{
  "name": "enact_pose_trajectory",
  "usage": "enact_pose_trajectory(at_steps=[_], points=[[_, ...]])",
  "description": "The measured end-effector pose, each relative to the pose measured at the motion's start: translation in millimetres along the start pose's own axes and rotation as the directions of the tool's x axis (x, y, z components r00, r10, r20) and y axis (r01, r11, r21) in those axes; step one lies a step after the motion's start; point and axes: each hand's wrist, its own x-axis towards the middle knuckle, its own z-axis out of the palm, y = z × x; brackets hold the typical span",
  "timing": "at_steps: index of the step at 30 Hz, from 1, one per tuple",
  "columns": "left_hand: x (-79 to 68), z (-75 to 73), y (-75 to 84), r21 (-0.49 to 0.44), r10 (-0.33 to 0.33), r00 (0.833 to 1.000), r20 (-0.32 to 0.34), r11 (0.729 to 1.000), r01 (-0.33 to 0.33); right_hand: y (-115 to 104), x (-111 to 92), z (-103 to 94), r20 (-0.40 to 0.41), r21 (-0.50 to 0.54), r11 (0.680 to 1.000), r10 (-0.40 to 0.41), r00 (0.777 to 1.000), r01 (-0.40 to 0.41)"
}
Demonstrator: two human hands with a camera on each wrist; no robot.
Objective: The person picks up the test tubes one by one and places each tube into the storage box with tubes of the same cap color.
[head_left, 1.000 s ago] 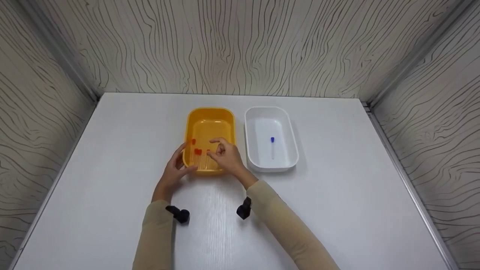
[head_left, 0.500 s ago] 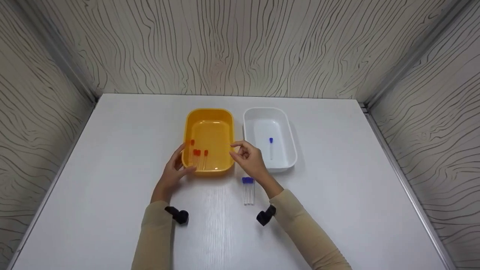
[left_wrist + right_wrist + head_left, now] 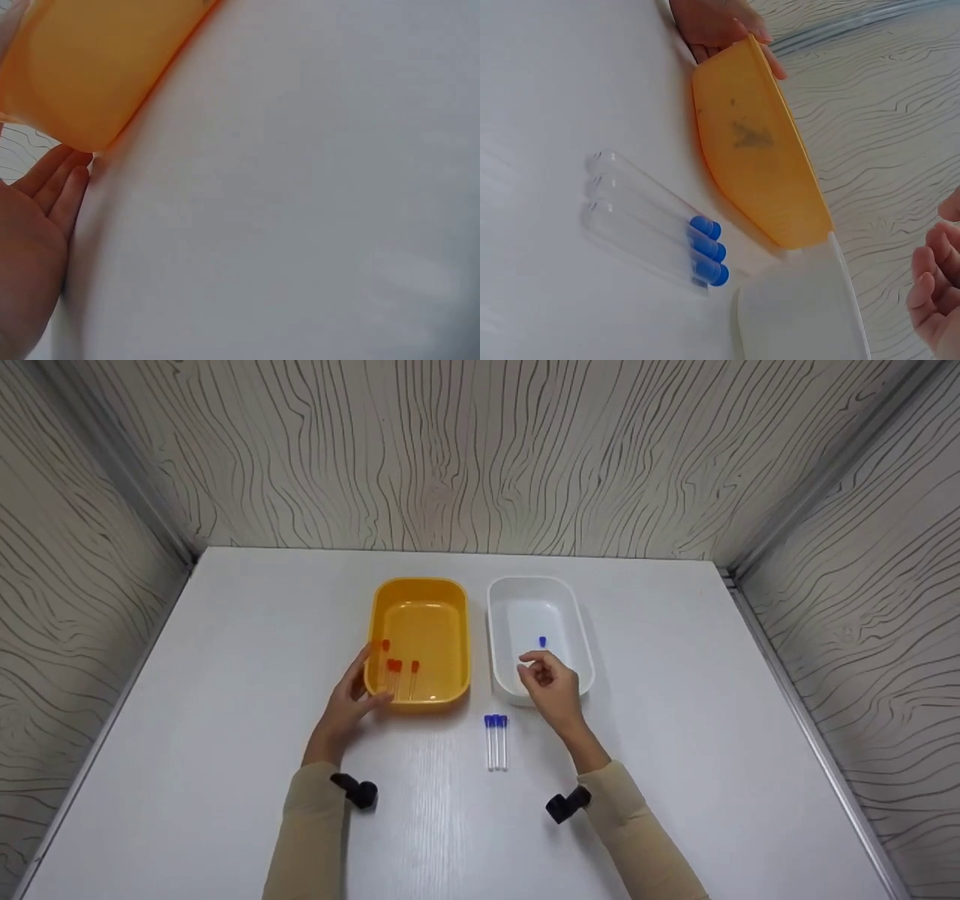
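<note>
My left hand (image 3: 347, 703) holds the near left corner of a yellow plastic tray (image 3: 431, 630), thumb over the rim and fingers against the outer wall. Several clear test tubes with red caps (image 3: 415, 667) lie inside near that corner. Above the front of a white tray (image 3: 517, 619), my right hand (image 3: 557, 688) hovers with nothing in it, thumb and index finger apart and the others loosely curled. A blue-capped tube (image 3: 542, 641) lies in this tray, its lower part hidden by the hand. Three blue-capped test tubes (image 3: 656, 221) rest side by side on the table.
The two trays stand side by side on a white table (image 3: 645, 615), with a narrow gap between. Wood-patterned panels (image 3: 450, 457) rise behind the table and along both sides. A black wrist camera (image 3: 568, 805) sits at each sleeve cuff.
My right hand has moved right, from over the yellow tray to over the white tray, uncovering the three blue-capped tubes and a red-capped one. The left hand has stayed at the yellow tray.
</note>
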Motion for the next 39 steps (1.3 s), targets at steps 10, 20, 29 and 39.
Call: enact_pose_trajectory(at_steps=[10,20,29,39], points=[[0.3,-1.4,-1.0,0.010,-0.020,1.000,-0.012,1.000,0.021,30,-8,-28.8,-0.224,-0.019,0.996,0.081,0.971,-0.088],[-0.5,1.1,-3.9,-0.022,0.043,0.999,-0.012,0.999,-0.043,61,-7,-51.2,-0.271,0.042,0.975,0.223,0.937,-0.219],[-2.7,0.7,-2.0,-0.031,0.054,0.997,-0.055,0.998,-0.055,111,1,-64.0,0.088,0.133,0.882,0.445,0.891,-0.453],[-13.0,4.9,3.6,0.108,0.129,0.979,-0.160,0.988,-0.113,133,-2,-64.2,0.204,0.243,0.869,0.388,0.899,-0.430]])
